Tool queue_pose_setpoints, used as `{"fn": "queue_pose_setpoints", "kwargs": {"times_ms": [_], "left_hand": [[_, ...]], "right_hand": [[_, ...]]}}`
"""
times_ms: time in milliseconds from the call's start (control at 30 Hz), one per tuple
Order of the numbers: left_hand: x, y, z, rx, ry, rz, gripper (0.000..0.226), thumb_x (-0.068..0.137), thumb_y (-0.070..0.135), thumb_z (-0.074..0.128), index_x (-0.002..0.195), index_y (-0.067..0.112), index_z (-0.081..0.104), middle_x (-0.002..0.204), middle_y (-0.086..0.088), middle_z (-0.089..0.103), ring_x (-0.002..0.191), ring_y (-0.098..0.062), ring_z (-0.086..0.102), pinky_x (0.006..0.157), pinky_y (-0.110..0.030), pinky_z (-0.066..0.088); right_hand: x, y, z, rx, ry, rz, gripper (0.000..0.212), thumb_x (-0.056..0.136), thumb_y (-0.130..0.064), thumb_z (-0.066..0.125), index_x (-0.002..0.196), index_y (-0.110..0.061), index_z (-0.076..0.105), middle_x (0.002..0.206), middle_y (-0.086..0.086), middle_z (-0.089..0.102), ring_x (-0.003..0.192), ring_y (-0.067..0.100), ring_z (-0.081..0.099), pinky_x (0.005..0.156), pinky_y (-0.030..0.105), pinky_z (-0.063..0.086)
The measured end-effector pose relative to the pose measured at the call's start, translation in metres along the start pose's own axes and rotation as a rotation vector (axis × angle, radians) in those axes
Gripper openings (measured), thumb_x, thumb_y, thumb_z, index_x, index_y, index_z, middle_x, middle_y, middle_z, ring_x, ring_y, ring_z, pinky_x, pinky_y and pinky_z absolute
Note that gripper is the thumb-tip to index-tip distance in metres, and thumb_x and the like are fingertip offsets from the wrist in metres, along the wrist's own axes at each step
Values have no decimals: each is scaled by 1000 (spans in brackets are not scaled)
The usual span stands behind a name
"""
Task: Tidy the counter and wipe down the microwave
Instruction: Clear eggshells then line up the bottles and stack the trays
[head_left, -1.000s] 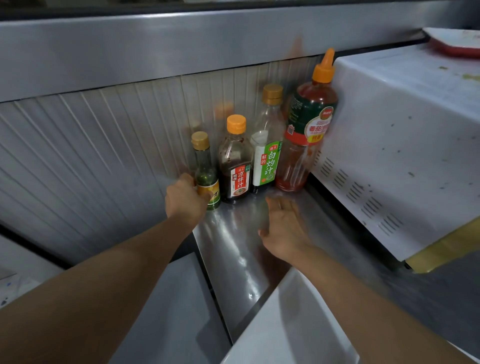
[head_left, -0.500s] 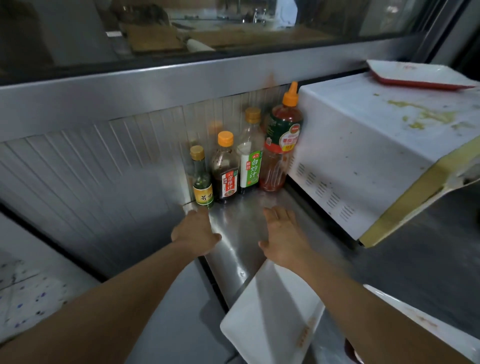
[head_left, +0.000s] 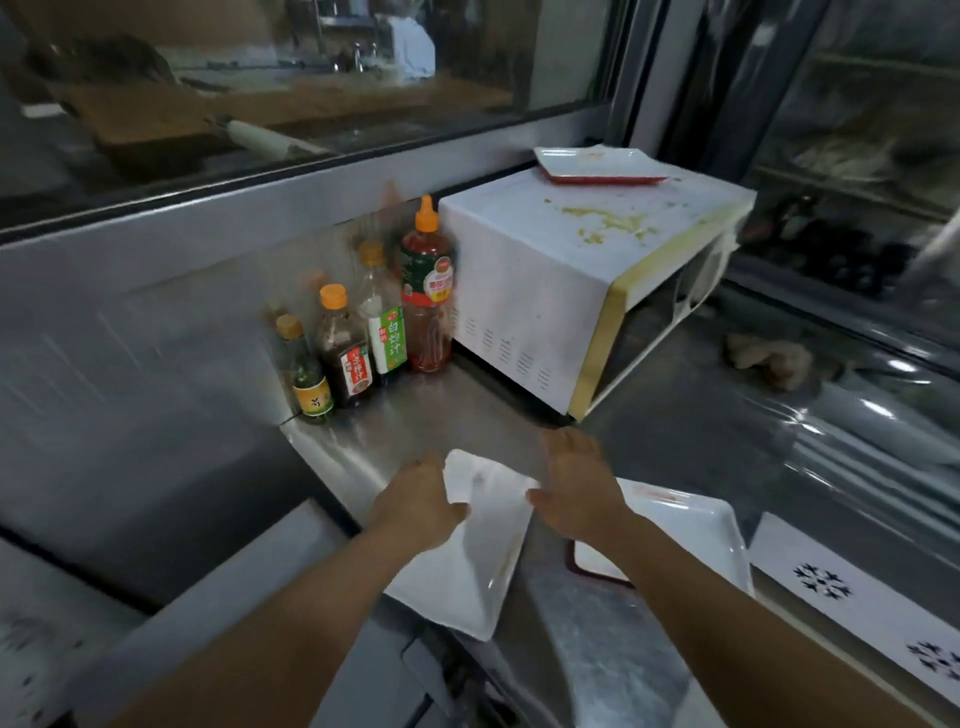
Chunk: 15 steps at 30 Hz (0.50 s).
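Observation:
A white rectangular plate (head_left: 485, 540) lies at the near edge of the steel counter (head_left: 436, 415). My left hand (head_left: 418, 499) holds its left edge, thumb on top. My right hand (head_left: 576, 483) hovers flat just right of the plate, fingers straight, holding nothing. The white microwave (head_left: 535, 301) stands at the back right, with yellow smears (head_left: 608, 223) on its top and a red-bottomed plate (head_left: 597, 166) on it. Left of it, along the wall, stand a red sauce bottle (head_left: 428, 296), a vinegar bottle (head_left: 385, 327), a dark sauce bottle (head_left: 345, 353) and a small green bottle (head_left: 310, 382).
A second white dish (head_left: 691, 535) with a red underside lies under my right forearm. A lump of ginger (head_left: 769, 358) sits on the counter right of the microwave. A glass pane runs along the back, and glass panels with a shelf behind them stand at the right.
Both hands drew back from the bottles toward me. My left hand let go of the small green bottle and came onto the white plate. The view pulled back and to the right.

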<state>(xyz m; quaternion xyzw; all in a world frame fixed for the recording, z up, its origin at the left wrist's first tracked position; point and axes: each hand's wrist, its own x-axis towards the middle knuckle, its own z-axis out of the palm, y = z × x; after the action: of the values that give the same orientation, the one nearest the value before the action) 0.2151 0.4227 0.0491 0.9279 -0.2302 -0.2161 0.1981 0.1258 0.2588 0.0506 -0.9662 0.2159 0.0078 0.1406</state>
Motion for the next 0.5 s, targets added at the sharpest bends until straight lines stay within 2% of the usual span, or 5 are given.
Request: {"fn": "queue_pose_setpoints", "kwargs": {"times_ms": [200,300,433,500], "left_hand": [[-7,47,37,-25,-32,32,62,84,36,64,134,13,36,130,-9,49,121,-25,49,100,-36,41],[-3,70,62,-14,-49,-20,59,83,35,63,132,15,37,128,-8,51,120,-24,49,98,-35,43],[4,96,98,31,-64,-53,50,84,31,61,126,11,43,126,-9,54,119,-27,50,98,-35,42],[8,107,114,33,-40,-79,52,85,32,61,128,9,42,126,-9,55,119,-26,50,96,-34,42]], "right_hand": [[-25,69,-7,1,-11,115,65,87,-32,59,140,-13,28,145,8,32,135,28,27,110,34,24],[-31,105,-7,-21,-38,143,70,87,-36,58,143,-12,24,146,9,31,134,27,28,110,33,23],[-40,152,-4,-74,-14,233,71,85,-36,59,141,-11,23,143,11,32,130,28,32,105,34,29],[-44,174,-1,-97,-22,294,73,86,-35,58,141,-7,20,142,14,32,129,30,32,105,35,30]]}}
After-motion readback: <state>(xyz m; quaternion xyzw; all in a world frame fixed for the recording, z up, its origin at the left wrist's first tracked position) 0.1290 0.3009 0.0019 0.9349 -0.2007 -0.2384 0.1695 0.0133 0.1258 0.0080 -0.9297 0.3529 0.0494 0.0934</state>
